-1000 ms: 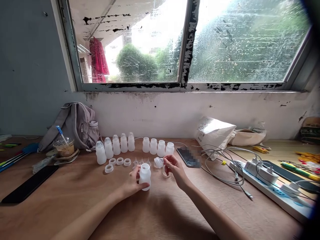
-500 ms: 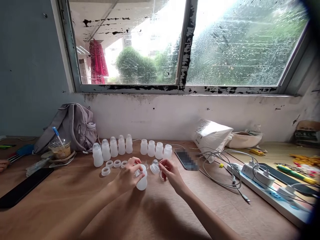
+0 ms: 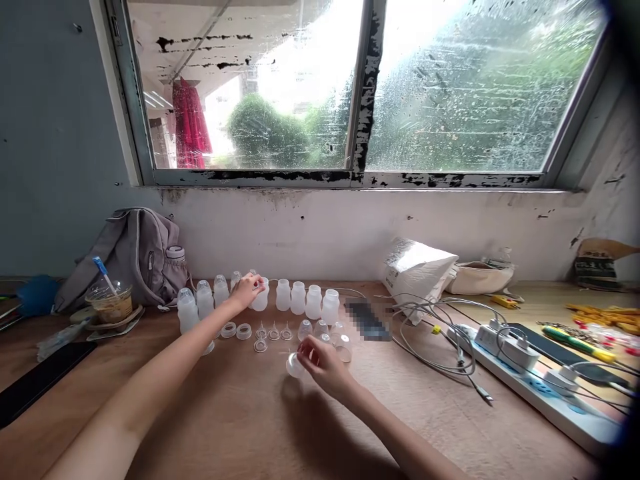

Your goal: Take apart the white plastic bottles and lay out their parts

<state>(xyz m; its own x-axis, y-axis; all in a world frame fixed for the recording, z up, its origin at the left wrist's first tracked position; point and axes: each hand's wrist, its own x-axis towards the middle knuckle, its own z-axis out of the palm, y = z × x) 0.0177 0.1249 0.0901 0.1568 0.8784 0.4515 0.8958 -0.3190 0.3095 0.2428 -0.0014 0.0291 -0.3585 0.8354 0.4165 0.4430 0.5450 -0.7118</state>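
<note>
My left hand (image 3: 247, 291) reaches to the back of the table, fingers closed around the rim of an open frosted baby bottle (image 3: 260, 300). On its right stand several open baby bottles (image 3: 314, 303) in a row; to its left are capped bottles (image 3: 187, 311), partly covered by my forearm. Low over the table, my right hand (image 3: 323, 363) pinches a clear bottle cap (image 3: 295, 365); whether a ring is fitted in it I cannot tell. Behind it lie clear dome caps (image 3: 305, 329), several silicone nipples (image 3: 273, 332) and white collar rings (image 3: 243, 331).
A phone (image 3: 367, 320) and a tangle of white cables (image 3: 435, 333) lie on the right, beside a power strip (image 3: 535, 383). At the left are a drink cup (image 3: 111, 303), a black phone (image 3: 45, 380) and a grey backpack (image 3: 143, 257). A white package (image 3: 417, 267) leans against the wall.
My left hand has carried the bottle from the front middle to the back, beside the rows. My right hand has come slightly nearer and left, now with the clear cap in its fingers.
</note>
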